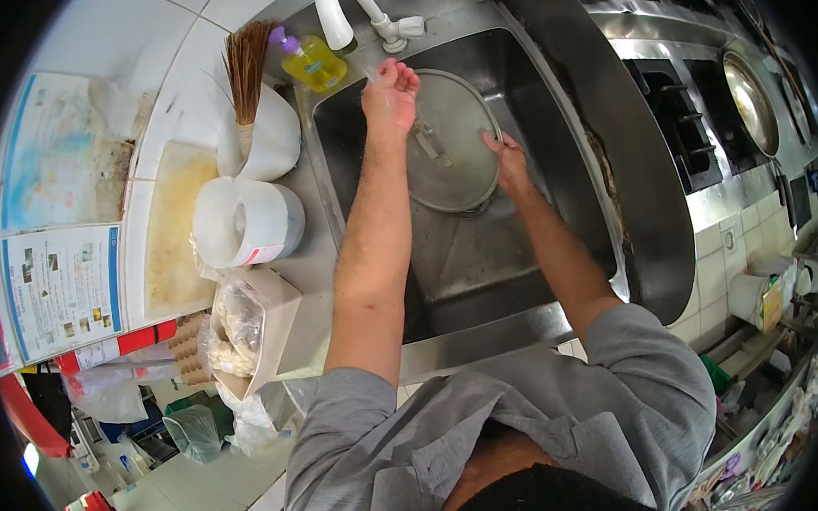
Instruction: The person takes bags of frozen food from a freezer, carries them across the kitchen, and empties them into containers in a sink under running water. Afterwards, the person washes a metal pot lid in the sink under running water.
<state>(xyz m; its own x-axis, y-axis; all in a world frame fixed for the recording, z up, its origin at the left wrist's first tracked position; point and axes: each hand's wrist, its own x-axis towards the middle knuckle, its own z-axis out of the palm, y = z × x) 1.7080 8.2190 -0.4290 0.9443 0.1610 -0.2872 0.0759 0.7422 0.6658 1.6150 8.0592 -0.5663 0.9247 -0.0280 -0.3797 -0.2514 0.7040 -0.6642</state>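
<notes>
A round, greyish metal lid (pixel 452 105) with a strap handle (pixel 429 146) in its middle stands tilted in the sink (pixel 485 293). My right hand (pixel 510 161) grips its right rim, thumb on the upper face; the fingers behind are mostly hidden. Near the lid's upper left edge, my left hand (pixel 390 97) is turned palm up beneath the white tap (pixel 334 19), its fingers loosely curled with nothing in them. A thin stream of water seems to fall beside it. Close to this hand, on the sink's ledge, is a yellow soap bottle (pixel 316 64) with a purple pump.
Left of the sink stand a stick brush (pixel 250 74) in a white holder (pixel 273 138), a white tub (pixel 248 221) and a box (pixel 278 318) with a plastic bag (pixel 237 325). A metal splash wall (pixel 647 215) separates the sink from a stove (pixel 684 121) on the right.
</notes>
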